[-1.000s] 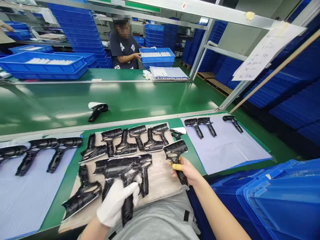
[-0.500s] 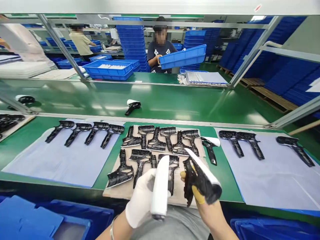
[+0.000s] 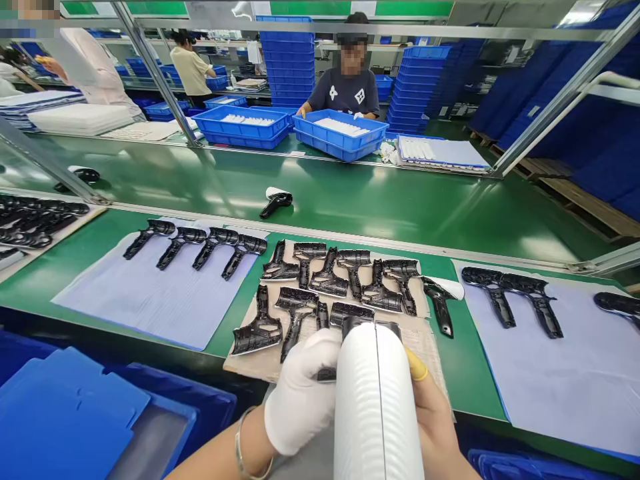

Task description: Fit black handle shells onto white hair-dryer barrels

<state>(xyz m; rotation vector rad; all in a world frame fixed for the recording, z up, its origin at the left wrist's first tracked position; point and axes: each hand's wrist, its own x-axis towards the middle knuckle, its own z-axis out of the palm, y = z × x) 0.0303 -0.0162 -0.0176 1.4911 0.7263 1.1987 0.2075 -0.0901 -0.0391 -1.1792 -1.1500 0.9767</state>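
Observation:
Close to me, two white-and-black pistol-shaped housing halves stand side by side, with a thin dark seam between the left half (image 3: 356, 407) and the right half (image 3: 397, 407). My left hand (image 3: 307, 383), in a white glove, is closed around the left half's side. Against the right half lies my right hand (image 3: 433, 410), bare apart from yellow finger covers; most of its fingers are hidden behind the white shell. Beyond them, several black half shells (image 3: 257, 327) lie inner side up on a cardboard sheet (image 3: 250, 368).
A joined white-and-black unit (image 3: 443, 303) lies right of the cardboard, another (image 3: 277, 201) on the green surface beyond the rail. More half shells rest on the left sheet (image 3: 135, 300) and right sheet (image 3: 565, 380). A co-worker (image 3: 345, 93) sits opposite behind blue bins (image 3: 340, 137).
The two halves, held apart and angled before, now meet side by side along a seam, nearer the camera. The view has shifted. The co-worker's tilted blue bin now sits level on the bench.

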